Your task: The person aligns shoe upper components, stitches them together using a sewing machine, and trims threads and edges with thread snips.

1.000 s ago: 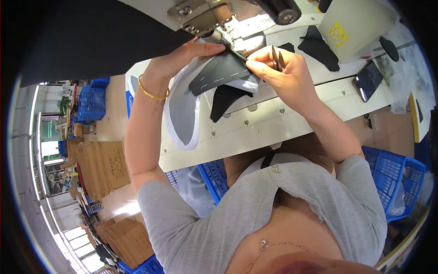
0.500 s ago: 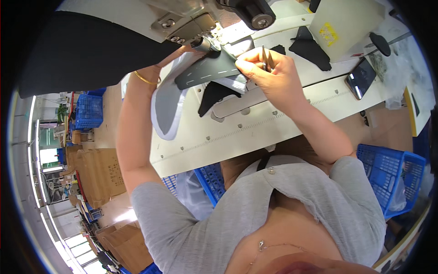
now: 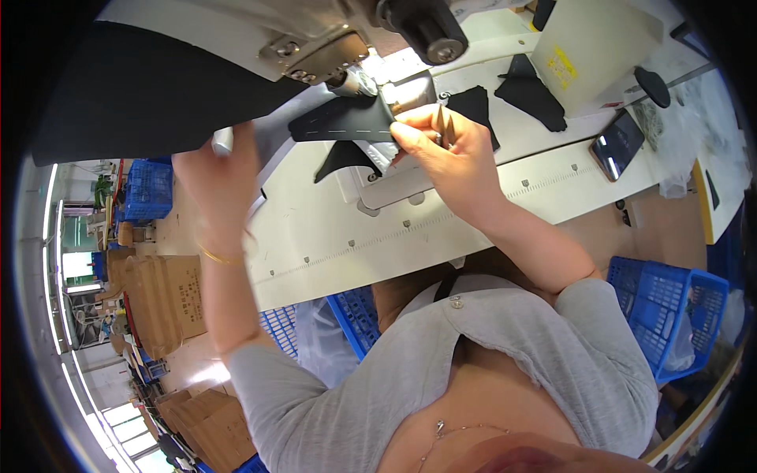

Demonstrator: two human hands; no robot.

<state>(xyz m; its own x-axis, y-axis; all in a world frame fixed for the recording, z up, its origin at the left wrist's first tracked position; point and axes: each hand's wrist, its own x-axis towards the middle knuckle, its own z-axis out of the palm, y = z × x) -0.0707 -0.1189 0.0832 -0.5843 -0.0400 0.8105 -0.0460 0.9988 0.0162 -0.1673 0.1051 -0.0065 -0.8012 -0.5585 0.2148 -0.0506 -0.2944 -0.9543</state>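
Note:
My right hand (image 3: 461, 162) pinches the edge of a dark grey fabric piece (image 3: 343, 118) with a white dashed line along it. Thread snips (image 3: 446, 126) are tucked in the same hand, points up. The piece lies beside the presser foot area of a sewing machine (image 3: 331, 55), with white-edged material below it. To the left, my left hand (image 3: 219, 177) is off that piece and smeared by motion. A small whitish object (image 3: 223, 140) shows at its fingers; its kind is unclear. A lighter grey fabric part (image 3: 276, 130) extends between the machine and that hand.
Black fabric cutouts (image 3: 532, 93) lie on the white table (image 3: 315, 276), with a phone (image 3: 617, 146) at right. Clear plastic (image 3: 678, 110) sits beyond it. Blue crates (image 3: 666, 315) stand below the table edge. A black panel (image 3: 150, 94) covers the upper left.
My left hand has come away from the fabric by the machine, moving left and toward me. The right hand and the dark piece have shifted slightly left and nearer.

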